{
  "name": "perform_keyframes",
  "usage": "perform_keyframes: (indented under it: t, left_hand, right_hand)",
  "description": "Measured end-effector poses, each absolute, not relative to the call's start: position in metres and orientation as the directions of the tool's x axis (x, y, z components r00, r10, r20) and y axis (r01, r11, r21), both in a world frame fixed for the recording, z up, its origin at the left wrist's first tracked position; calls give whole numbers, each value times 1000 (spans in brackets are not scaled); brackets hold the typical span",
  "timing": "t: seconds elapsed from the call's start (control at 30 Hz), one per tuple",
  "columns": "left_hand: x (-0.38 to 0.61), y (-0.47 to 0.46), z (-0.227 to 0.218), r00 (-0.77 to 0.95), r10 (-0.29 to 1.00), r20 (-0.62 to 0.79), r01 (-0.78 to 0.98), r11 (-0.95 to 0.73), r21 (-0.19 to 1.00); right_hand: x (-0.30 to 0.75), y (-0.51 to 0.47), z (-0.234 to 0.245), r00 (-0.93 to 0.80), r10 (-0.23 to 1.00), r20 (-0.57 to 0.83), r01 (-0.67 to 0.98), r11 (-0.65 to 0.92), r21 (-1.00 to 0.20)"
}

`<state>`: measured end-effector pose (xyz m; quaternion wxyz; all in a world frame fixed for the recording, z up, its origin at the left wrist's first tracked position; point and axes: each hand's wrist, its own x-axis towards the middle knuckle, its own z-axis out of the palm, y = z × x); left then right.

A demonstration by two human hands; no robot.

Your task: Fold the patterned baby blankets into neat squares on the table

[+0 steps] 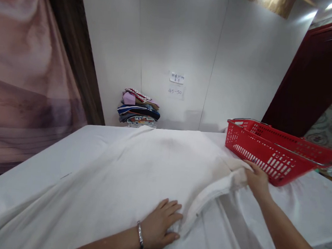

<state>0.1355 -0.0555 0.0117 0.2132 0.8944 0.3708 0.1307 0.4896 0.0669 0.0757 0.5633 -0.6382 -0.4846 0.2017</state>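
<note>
The basket serves as the reference point; directions are given from the wearer's viewpoint. The white cloth is spread over the table, to the left of the basket and in front of it. The left hand is positioned to the front left of the basket, palm down on the cloth, fingers slightly spread, gripping nothing. A bracelet encircles its wrist. The right hand is positioned just in front of the basket, fingers clamped on the cloth's right edge. That edge is lifted and forms a curved fold between the two hands, which are well apart. Contact between the right hand and the basket cannot be determined. A stack of folded clothes is located well left of the basket, beside the wall. A paper label marked "45-50" is fixed to the wall, also left of the basket.
</note>
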Motion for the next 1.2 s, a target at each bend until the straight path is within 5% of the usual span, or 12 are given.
perform_keyframes:
  t: [0.07, 0.17, 0.27, 0.4, 0.5, 0.77, 0.83, 0.97, 1.07, 1.2]
  left_hand:
    - [134, -53, 10, 660, 746, 91, 605, -599, 524]
    - [131, -42, 10, 450, 879, 155, 621, -433, 654]
    - [129, -27, 13, 236, 961, 142, 575, -255, 777]
    - [135, -11, 10, 183, 976, 119, 586, -205, 784]
    - [145, -8, 3, 242, 955, 172, 627, -289, 724]
    - [145, -23, 6, 491, 827, 273, 527, -531, 664]
    - [138, -24, 5, 485, 839, 247, 551, -513, 659]
    - [129, -24, 2, 409, 890, 200, 666, -441, 602]
    - [131, -25, 3, 460, 880, 117, 704, -442, 557]
    - [139, -27, 8, 530, 846, 48, 711, -475, 518]
  right_hand:
    - [441, 56, 80, 32, 860, 509, 616, 384, -687]
    - [378, 26, 71, -673, 694, 258, 525, 693, -494]
    - [352, 12, 56, -819, 563, 113, 418, 719, -555]
    - [357, 47, 50, -561, 807, 184, 477, 497, -725]
    - [349, 82, 57, -358, 923, 139, 577, 336, -744]
    - [258, 88, 37, -525, 843, -120, 837, 486, -252]
    - [253, 93, 32, -536, 838, -104, 832, 503, -235]
    - [309, 118, 51, -446, 895, -22, 703, 335, -627]
    - [409, 128, 76, -112, 994, 21, 355, 60, -933]
    - [551, 105, 84, 414, 909, -49, -49, -31, -998]
